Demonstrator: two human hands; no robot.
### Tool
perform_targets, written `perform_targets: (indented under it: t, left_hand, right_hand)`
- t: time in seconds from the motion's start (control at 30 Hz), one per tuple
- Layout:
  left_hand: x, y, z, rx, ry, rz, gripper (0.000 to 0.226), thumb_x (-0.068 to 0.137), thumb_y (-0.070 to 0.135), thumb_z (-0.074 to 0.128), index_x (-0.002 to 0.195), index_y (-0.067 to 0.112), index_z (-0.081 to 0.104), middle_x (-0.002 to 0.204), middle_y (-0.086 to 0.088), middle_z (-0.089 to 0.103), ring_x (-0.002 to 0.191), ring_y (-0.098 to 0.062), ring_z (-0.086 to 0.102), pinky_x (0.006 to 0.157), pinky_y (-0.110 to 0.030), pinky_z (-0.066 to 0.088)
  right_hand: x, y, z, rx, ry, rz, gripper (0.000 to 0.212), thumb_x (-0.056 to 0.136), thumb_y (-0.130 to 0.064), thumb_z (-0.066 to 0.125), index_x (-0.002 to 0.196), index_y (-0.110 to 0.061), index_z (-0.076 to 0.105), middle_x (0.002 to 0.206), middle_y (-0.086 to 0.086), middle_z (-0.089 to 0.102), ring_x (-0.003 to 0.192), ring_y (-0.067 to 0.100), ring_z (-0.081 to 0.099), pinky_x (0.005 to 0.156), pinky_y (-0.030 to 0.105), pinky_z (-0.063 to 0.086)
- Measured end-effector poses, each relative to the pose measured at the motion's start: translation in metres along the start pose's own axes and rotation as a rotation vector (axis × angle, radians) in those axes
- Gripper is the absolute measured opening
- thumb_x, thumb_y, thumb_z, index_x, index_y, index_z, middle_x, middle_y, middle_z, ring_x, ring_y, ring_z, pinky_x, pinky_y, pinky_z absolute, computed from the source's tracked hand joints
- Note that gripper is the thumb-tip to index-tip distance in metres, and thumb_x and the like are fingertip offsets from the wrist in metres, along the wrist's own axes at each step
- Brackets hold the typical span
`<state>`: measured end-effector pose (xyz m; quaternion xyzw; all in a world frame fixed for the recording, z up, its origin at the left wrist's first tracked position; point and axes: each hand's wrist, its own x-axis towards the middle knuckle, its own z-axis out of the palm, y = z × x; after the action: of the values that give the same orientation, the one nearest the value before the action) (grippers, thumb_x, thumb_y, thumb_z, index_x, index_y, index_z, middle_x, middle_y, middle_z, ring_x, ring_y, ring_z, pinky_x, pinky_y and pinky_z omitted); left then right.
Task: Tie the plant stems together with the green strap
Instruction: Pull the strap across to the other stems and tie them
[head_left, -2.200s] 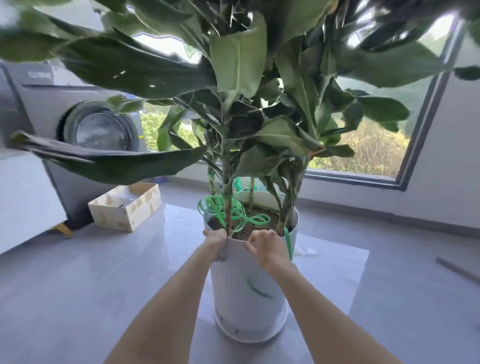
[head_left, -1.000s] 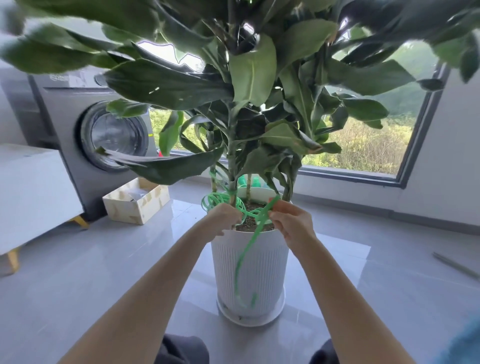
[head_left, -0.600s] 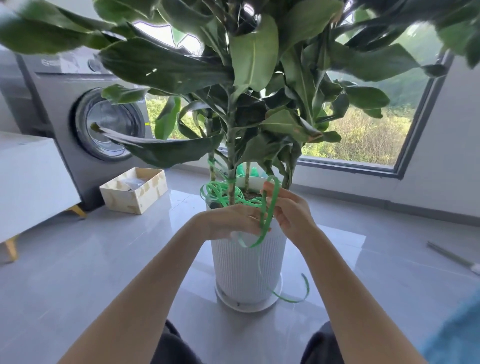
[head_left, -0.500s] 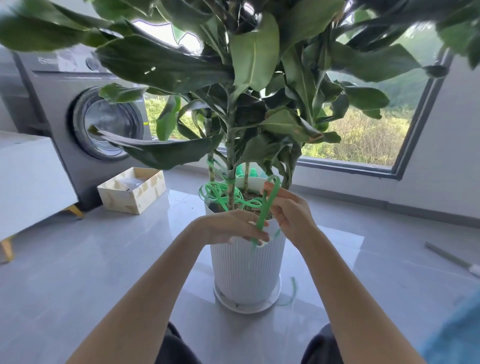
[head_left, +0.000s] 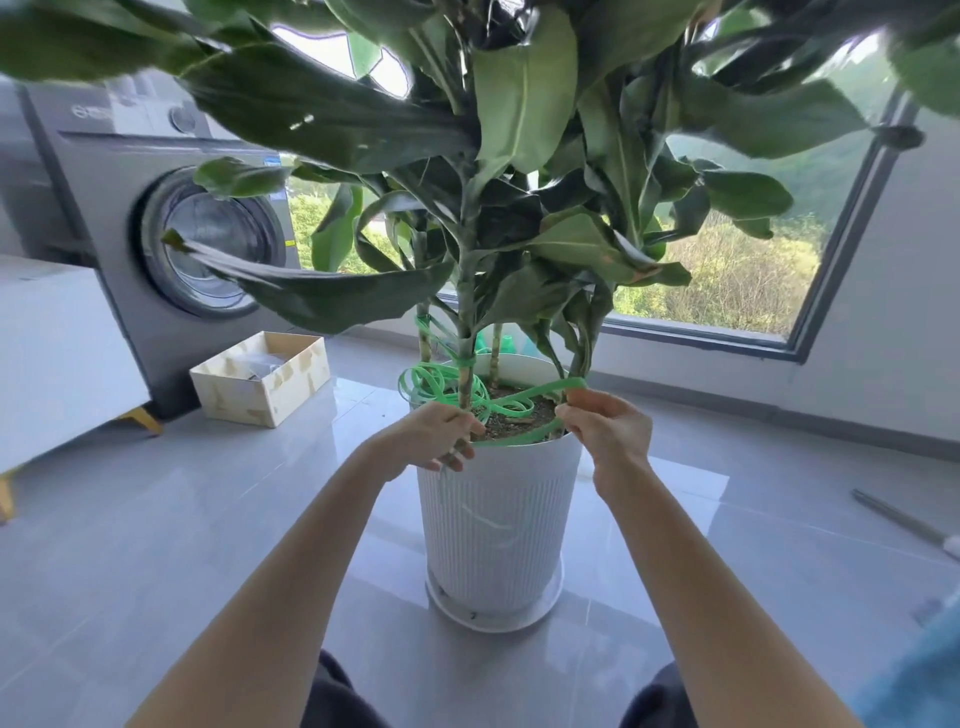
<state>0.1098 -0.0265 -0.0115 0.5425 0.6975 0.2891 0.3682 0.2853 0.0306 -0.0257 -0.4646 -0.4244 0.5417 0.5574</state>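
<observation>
At near pot (head_left: 493, 519) rim: left hand (head_left: 431, 436), right hand (head_left: 608, 431) each pinch green strap (head_left: 519, 402). Step, likely: wrapping. Next: loop round stems (head_left: 466, 332), knot.

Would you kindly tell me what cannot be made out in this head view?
Head view:
- Plant's top: cut off by the upper edge.
- Green strap's loose end: perhaps the blur across the pot.
- Wraps on the stem: too small to tell whether knotted.
- Box contents: shadowed, too small.
</observation>
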Motion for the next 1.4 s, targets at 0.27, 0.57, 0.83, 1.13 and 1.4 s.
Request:
perform_targets:
  t: [0.27,0.57,0.83,1.13,1.4]
  left_hand:
    - [-0.002,-0.009,0.001,0.423,0.166,0.174,0.031,0.101,0.014,0.034,0.110,0.009,0.063,0.086,-0.007,0.062,0.066,-0.016,0.058,0.061,-0.027,0.043]
    - [-0.006,-0.005,0.007,0.599,0.098,0.194,0.034,0.102,0.023,0.033,0.100,0.017,0.066,0.109,-0.005,0.061,0.091,-0.020,0.056,0.079,-0.032,0.045]
    - [-0.005,-0.006,0.004,0.608,0.159,0.194,0.034,0.100,0.031,0.038,0.101,0.006,0.061,0.098,-0.010,0.064,0.088,-0.027,0.059,0.074,-0.037,0.045]
    - [-0.017,-0.018,-0.022,0.708,0.405,0.112,0.022,0.093,0.007,0.044,0.101,0.015,0.063,0.093,-0.007,0.065,0.080,-0.025,0.061,0.062,-0.026,0.039]
    - [-0.014,-0.007,-0.009,0.486,0.357,0.238,0.030,0.098,0.022,0.041,0.085,0.018,0.067,0.077,0.006,0.071,0.058,-0.004,0.054,0.064,-0.026,0.045]
  right_hand:
    - [-0.009,0.011,0.006,-0.862,-0.029,-0.654,0.037,0.075,0.013,0.058,0.092,-0.012,0.035,0.084,0.005,0.045,0.061,0.018,0.042,0.053,0.034,0.039]
    - [-0.013,0.007,0.004,-1.046,-0.099,-0.655,0.055,0.081,-0.014,0.069,0.126,-0.029,0.040,0.106,0.002,0.036,0.077,0.022,0.053,0.058,0.028,0.041]
    - [-0.012,0.008,0.002,-1.274,-0.159,-0.605,0.020,0.090,-0.030,0.059,0.085,-0.020,0.074,0.084,0.001,0.071,0.078,0.027,0.062,0.061,0.029,0.041]
    - [-0.001,0.013,-0.012,-1.409,-0.181,-0.251,0.012,0.089,-0.018,0.054,0.092,-0.015,0.065,0.100,0.011,0.061,0.092,0.031,0.057,0.076,0.031,0.044]
    - [-0.008,0.015,0.010,-0.943,-0.448,-0.253,0.038,0.086,-0.004,0.058,0.124,-0.011,0.052,0.097,0.002,0.065,0.095,0.020,0.061,0.080,0.032,0.051]
